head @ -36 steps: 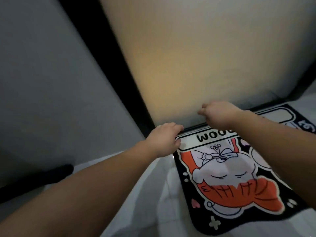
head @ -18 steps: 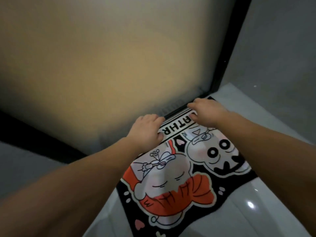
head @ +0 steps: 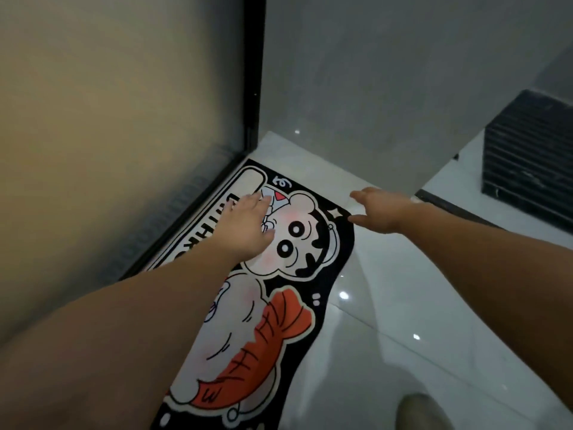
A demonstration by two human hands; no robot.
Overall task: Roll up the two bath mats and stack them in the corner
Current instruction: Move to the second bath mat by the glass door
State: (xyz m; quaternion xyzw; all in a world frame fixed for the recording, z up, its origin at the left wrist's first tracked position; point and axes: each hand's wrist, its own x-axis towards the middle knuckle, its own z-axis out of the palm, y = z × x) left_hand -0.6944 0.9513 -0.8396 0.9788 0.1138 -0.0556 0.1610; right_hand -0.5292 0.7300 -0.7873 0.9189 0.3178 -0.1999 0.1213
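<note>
A black bath mat (head: 297, 299) with cartoon figures in white and orange lies flat on the white tiled floor, along the foot of a frosted glass door. My left hand (head: 248, 226) rests palm down on the mat's far part, fingers spread, holding nothing. My right hand (head: 379, 209) hovers with fingers apart just beyond the mat's far right corner, over bare tile. Only one mat is in view.
The frosted glass door (head: 117, 125) with its black frame (head: 252, 72) stands on the left. A grey wall (head: 387, 88) closes the corner behind the mat. A dark ribbed block (head: 530, 156) sits at the far right. A foot (head: 418, 411) shows at the bottom edge.
The view has swung right along the mat. Both hands left the mat's edge by the door; the left now lies flat on the mat, the right has moved out to its far right corner.
</note>
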